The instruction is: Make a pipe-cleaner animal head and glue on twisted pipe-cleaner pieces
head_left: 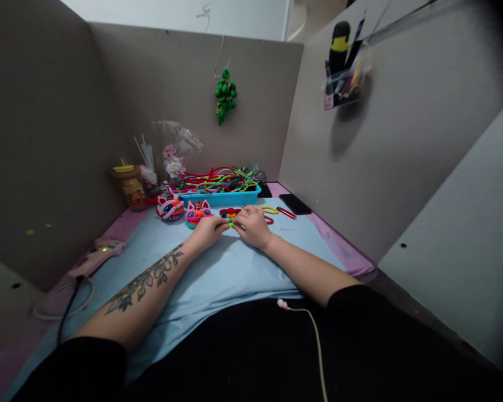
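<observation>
walls: grey partitions point(46, 139) | desk point(235, 268): light-blue cover | light: dim

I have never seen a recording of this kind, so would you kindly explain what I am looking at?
There is no machine here. A person works with two bare hands and wears a camera on the head, so this single picture looks forward and down along both arms.

The left hand, on the tattooed arm, and the right hand meet over a light blue mat. Their fingers appear to pinch a small green piece between them.

Just behind lie two fuzzy cat faces and a blue tray heaped with coloured cords. A black phone lies to the right. What looks like a pink glue gun lies at the left. A green ornament hangs on the back wall.
</observation>
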The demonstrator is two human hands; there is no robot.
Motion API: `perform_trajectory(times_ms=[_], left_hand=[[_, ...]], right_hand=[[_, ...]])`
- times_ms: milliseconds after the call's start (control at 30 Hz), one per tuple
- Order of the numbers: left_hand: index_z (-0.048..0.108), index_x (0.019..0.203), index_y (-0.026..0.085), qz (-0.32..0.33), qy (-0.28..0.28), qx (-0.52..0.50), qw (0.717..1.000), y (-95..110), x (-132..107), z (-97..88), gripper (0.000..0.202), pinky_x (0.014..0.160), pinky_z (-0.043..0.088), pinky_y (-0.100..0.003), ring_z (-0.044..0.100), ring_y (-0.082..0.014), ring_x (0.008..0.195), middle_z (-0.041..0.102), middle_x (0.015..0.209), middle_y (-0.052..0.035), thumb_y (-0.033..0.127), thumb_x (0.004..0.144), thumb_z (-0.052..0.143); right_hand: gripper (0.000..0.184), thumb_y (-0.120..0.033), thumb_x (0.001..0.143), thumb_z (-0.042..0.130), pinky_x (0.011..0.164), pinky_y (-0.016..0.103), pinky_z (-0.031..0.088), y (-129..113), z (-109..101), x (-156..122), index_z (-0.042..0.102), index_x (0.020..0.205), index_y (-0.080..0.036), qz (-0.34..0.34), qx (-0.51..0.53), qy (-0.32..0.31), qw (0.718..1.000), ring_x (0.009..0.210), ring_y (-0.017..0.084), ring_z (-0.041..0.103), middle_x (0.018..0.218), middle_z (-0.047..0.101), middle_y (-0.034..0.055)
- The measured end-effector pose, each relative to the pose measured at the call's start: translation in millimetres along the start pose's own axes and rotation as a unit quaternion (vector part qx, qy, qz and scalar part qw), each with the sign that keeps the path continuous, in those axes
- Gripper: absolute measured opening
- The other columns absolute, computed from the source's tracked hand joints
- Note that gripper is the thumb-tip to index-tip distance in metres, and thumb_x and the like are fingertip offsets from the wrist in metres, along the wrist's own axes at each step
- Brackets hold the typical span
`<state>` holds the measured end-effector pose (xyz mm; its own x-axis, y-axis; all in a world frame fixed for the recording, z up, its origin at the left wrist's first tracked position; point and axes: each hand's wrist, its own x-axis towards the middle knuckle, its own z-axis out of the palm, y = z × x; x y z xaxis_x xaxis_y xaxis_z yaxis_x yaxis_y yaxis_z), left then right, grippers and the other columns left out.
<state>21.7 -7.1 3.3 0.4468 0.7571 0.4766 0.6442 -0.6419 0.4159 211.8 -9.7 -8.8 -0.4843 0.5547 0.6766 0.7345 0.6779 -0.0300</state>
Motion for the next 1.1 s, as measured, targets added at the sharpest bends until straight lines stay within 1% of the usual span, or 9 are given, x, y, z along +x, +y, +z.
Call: perform_trajectory(times_ms=[133,200,267,333,467,700,867,1000,1100], left_hand=[[0.068,0.074,0.012,-0.097,-0.045,-0.117,0.987,0.0,0.1,-1.1,0.036,0.051,0.041,-0.022,0.056,-0.0135,0.053,0.063,0.059,-0.0031,0.043,0.079,0.051],[0.068,0.075,0.011,-0.106,-0.05,-0.126,0.985,1.0,-0.9,-2.1,0.037,0.051,0.041,-0.022,0.056,-0.0137,0.054,0.064,0.06,-0.0033,0.044,0.079,0.051],[0.069,0.078,0.013,-0.072,-0.017,-0.077,0.994,2.1,-2.1,-3.1,0.032,0.055,0.043,-0.023,0.058,-0.0147,0.059,0.066,0.065,-0.0044,0.041,0.079,0.054],[0.07,0.083,0.015,-0.004,0.019,-0.001,1.0,2.6,-3.4,-3.7,0.025,0.063,0.045,-0.025,0.059,-0.0161,0.066,0.069,0.073,-0.006,0.035,0.08,0.056],[0.067,0.098,0.017,0.116,0.04,0.123,0.985,0.6,-6.1,-4.4,0.023,0.071,0.045,-0.026,0.061,-0.0168,0.076,0.068,0.082,-0.0081,0.027,0.085,0.053],[0.065,0.096,0.017,0.175,0.029,0.204,0.963,-2.8,-8.2,-4.5,0.025,0.067,0.043,-0.025,0.059,-0.0166,0.075,0.066,0.081,-0.0081,0.031,0.089,0.047],[0.067,0.093,0.016,0.128,0.017,0.139,0.982,1.8,-6.5,-4.9,0.024,0.067,0.043,-0.025,0.06,-0.0162,0.073,0.068,0.081,-0.0077,0.03,0.087,0.048],[0.069,0.083,0.016,0.034,-0.006,0.022,0.999,6.0,-3.1,-5.0,0.022,0.063,0.042,-0.023,0.059,-0.0139,0.064,0.069,0.072,-0.0044,0.031,0.083,0.052],[0.068,0.075,0.014,-0.041,-0.022,-0.071,0.996,6.0,-1.4,-3.8,0.025,0.057,0.042,-0.021,0.057,-0.0128,0.058,0.066,0.063,-0.003,0.034,0.08,0.053]], right_hand=[[0.02,-0.03,0.089,0.047,0.088,0.042,0.02,-1.7,-2.5,-0.7,0.066,0.09,-0.021,-0.01,-0.019,0.01,1.0,0.103,0.025,0.043,0.096,0.066,0.0068],[0.021,-0.031,0.089,0.047,0.089,0.042,0.019,-3.1,-3.5,-0.8,0.066,0.091,-0.022,-0.01,-0.015,0.014,1.0,0.104,0.025,0.043,0.097,0.066,0.0069],[0.021,-0.034,0.088,0.049,0.089,0.042,0.021,-4.2,-3.8,-0.5,0.066,0.092,-0.021,0.001,0.004,0.016,1.0,0.103,0.025,0.044,0.098,0.066,0.0073],[0.021,-0.035,0.086,0.053,0.087,0.041,0.023,-4.5,-3.2,0.1,0.067,0.094,-0.021,0.02,0.032,0.016,0.999,0.101,0.024,0.045,0.098,0.067,0.0069],[0.019,-0.033,0.084,0.055,0.084,0.037,0.027,-3.0,0.1,1.0,0.067,0.094,-0.022,0.043,0.083,0.005,0.996,0.097,0.021,0.047,0.095,0.067,0.0054],[0.014,-0.028,0.082,0.055,0.083,0.036,0.028,-3.1,5.2,0.9,0.067,0.084,-0.022,0.041,0.103,-0.008,0.994,0.094,0.02,0.049,0.09,0.068,0.0039],[0.013,-0.029,0.081,0.056,0.084,0.037,0.025,-2.5,1.7,0.6,0.066,0.082,-0.022,0.02,0.064,0.005,0.998,0.097,0.021,0.047,0.089,0.067,0.0035],[0.017,-0.03,0.086,0.051,0.086,0.04,0.019,0.8,-2.0,0.3,0.066,0.086,-0.022,-0.043,0.001,0.014,0.999,0.101,0.022,0.044,0.091,0.067,0.0036],[0.021,-0.029,0.089,0.046,0.086,0.042,0.017,2.3,-2.7,0.3,0.066,0.089,-0.023,-0.075,-0.035,0.015,0.996,0.103,0.022,0.043,0.097,0.067,0.0044]])
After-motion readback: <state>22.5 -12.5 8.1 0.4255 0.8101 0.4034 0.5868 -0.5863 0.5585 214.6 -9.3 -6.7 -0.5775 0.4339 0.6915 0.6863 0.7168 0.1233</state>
